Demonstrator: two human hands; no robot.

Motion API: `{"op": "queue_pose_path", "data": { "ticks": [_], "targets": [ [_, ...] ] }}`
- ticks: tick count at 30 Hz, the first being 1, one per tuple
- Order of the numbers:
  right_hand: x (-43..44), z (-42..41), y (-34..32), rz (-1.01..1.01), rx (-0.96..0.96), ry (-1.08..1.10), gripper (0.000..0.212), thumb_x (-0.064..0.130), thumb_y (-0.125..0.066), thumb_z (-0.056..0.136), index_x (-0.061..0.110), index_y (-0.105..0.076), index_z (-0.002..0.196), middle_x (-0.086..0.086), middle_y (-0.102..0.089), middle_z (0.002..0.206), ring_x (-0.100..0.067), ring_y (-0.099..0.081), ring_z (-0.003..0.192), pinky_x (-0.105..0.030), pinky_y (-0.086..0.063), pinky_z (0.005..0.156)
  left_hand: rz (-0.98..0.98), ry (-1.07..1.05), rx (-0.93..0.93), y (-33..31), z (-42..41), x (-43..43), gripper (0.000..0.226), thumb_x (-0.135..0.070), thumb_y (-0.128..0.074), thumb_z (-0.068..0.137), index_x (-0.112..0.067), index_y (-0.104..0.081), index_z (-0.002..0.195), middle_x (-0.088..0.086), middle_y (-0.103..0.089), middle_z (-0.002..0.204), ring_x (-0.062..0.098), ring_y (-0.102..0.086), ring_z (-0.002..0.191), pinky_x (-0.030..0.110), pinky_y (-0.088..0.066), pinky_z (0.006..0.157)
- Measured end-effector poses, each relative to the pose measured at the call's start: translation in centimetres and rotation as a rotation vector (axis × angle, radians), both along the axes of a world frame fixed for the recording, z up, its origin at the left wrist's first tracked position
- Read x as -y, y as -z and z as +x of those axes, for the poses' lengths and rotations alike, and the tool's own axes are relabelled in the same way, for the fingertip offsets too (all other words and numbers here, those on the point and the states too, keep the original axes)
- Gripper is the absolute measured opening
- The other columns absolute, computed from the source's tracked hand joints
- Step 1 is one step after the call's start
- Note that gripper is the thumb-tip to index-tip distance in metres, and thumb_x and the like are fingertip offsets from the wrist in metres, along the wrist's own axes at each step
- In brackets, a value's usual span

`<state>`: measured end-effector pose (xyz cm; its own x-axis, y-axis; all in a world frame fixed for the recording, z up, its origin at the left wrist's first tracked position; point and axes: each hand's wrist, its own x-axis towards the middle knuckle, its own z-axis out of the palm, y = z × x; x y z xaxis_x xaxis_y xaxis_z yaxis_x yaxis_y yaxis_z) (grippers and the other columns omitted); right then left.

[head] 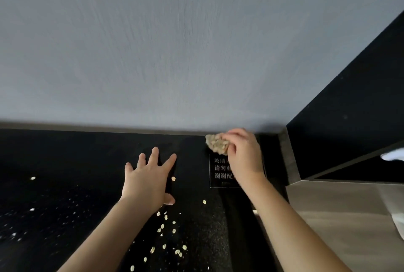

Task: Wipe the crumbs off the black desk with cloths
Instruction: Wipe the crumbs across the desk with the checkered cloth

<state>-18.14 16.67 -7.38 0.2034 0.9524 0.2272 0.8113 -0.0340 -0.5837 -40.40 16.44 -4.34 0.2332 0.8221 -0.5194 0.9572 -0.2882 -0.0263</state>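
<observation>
Far left of the black desk (65, 158) I see a spray of fine white specks (43, 217), with one pale flake (33, 178) on its own farther back. Left hand (146, 181) is next: palm down, fingers straight and spread, thumb out to the near side, gripping nothing. It lies on a darker patch (168, 185) of the surface, and I cannot tell whether that is a black cloth or just shadow. One flake sits just right of the index finger. A loose trail of oat-like flakes (162, 227) runs from under the wrist toward the near edge. Right of centre is a printed notice (220, 172) with white characters, flat on the desk and partly covered by the right forearm. Right hand (244, 158) is at the far right corner of the desk, close to the grey wall (175, 53), fingers curled and pinching a beige flaky lump (217, 144). The lump sticks out left of the fingertips. I can't tell if it's a cloth coated in flakes or a clump of them, nor whether it touches the desk. Right of that is a tall black panel (349, 108) and a grey-brown ledge (328, 201). Something white (393, 155) shows at the right frame edge.
</observation>
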Motion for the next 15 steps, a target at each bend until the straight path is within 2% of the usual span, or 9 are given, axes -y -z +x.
{"op": "queue_pose_path", "data": {
  "ticks": [2,4,7,10,15],
  "targets": [
    [-1.9,-1.2,0.9,-0.102,0.048,0.028,0.032,-0.005,-0.053,0.088,0.007,-0.071,0.112,-0.008,-0.063,0.109,-0.028,-0.053,0.106,-0.034,-0.045,0.089,0.006,-0.008,0.020,0.2,-0.2,0.0,0.109,-0.060,-0.068,0.075,-0.040,0.009,0.150,0.005,0.011,0.160,0.033,0.000,0.147,0.057,-0.017,0.114],
    [-2.7,-3.7,1.8,-0.136,0.054,-0.082,0.033,0.000,-0.053,0.091,0.008,-0.068,0.118,-0.007,-0.061,0.119,-0.027,-0.048,0.114,-0.036,-0.042,0.096,0.026,-0.046,0.064,0.6,-0.7,0.2,0.109,-0.062,-0.068,0.074,-0.041,0.006,0.150,-0.001,0.010,0.160,0.027,0.002,0.148,0.059,-0.014,0.114],
    [-3.1,-6.8,2.2,-0.076,-0.006,-0.234,0.031,-0.005,-0.054,0.088,0.007,-0.071,0.111,-0.006,-0.064,0.115,-0.026,-0.050,0.111,-0.040,-0.044,0.094,0.045,-0.113,0.114,0.9,-1.3,0.7,0.112,-0.065,-0.068,0.071,-0.037,0.004,0.151,-0.007,0.011,0.160,0.020,0.005,0.148,0.061,-0.011,0.113],
    [-1.6,-7.1,2.2,-0.078,0.002,-0.318,0.029,-0.004,-0.055,0.088,0.009,-0.074,0.106,-0.003,-0.066,0.111,-0.023,-0.051,0.106,-0.038,-0.048,0.088,0.050,-0.129,0.118,0.9,-1.8,1.0,0.114,-0.066,-0.068,0.070,-0.033,0.004,0.152,-0.008,0.011,0.160,0.019,0.005,0.148,0.062,-0.011,0.113],
    [5.4,-5.8,1.2,-0.146,0.007,-0.503,0.026,0.000,-0.065,0.083,0.017,-0.075,0.099,0.007,-0.067,0.105,-0.009,-0.053,0.102,-0.026,-0.046,0.095,-0.035,-0.068,0.089,0.0,-2.1,1.0,0.116,-0.066,-0.070,0.068,-0.033,0.003,0.151,-0.006,0.011,0.160,0.021,0.003,0.148,0.063,-0.012,0.113]
  ]
}}
